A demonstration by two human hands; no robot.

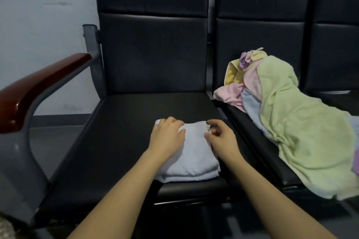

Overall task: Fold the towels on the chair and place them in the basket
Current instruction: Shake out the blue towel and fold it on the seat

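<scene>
**Folded white towel pressed flat on the left seat**

A white towel point(191, 158) is seen folded into a thick rectangle on the near right part of the left chair seat point(108, 141), its doubled edge facing the near side. The left hand point(168, 135) is laid flat on the towel's far left portion, fingers straight and spread, with nothing gripped. The right hand point(220, 137) is placed at the towel's far right corner; its grip is partly closed, the thumb and forefinger curled toward each other at the corner, apparently pinching the fabric, though the contact is not sharply shown. Both forearms are extended from the near edge of the view.

On the next seat to the right point(250, 134), a loose pile of unfolded towels is heaped: a large pale green towel point(303, 132) is draped over the top and spills toward the near edge, a pink towel point(231, 93) and a yellow towel point(234, 72) are bunched at the far left of the pile, and a pale blue towel point(251, 106) is partly covered beneath the green one. A reddish wooden armrest point(33, 91) is mounted on a grey metal frame at the far left of the row.
</scene>
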